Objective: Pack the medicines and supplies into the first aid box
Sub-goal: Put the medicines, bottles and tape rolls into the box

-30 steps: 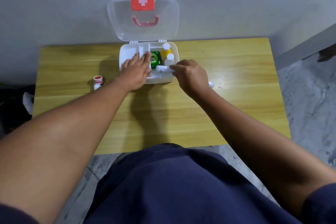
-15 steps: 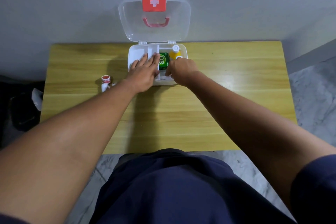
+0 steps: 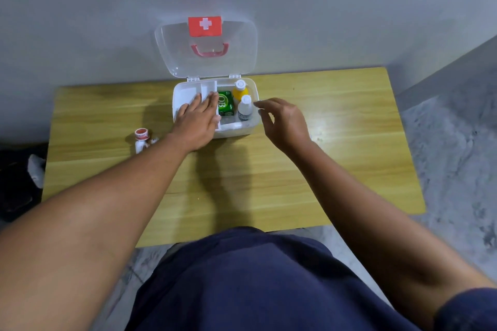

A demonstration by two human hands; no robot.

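Yellow-green wood grain is shown across the tabletop (image 3: 336, 158), which is pushed against a plain grey wall (image 3: 107, 8); mottled grey stone floor (image 3: 451, 169) is seen past its right edge. The first aid box (image 3: 242, 130) is set at the far middle of the tabletop, its clear lid (image 3: 172, 43) raised upright against the wall, with a red cross label and a pink handle seen on it. Inside the box, a white tray (image 3: 185, 95) is seated over the left half; a green carton (image 3: 225, 102), a yellow bottle (image 3: 240, 90) and a clear white-capped bottle (image 3: 245, 109) are stood in the right half. The left hand (image 3: 197, 122) is laid flat and spread on the tray, with nothing gripped. The right hand (image 3: 286, 122) is held just right of the box, fingers loosely curled and empty. A small white bottle (image 3: 140, 144) with a red-rimmed roll on top is left well to the left of the box. Wide bare tabletop is left right of the box and along the near edge.
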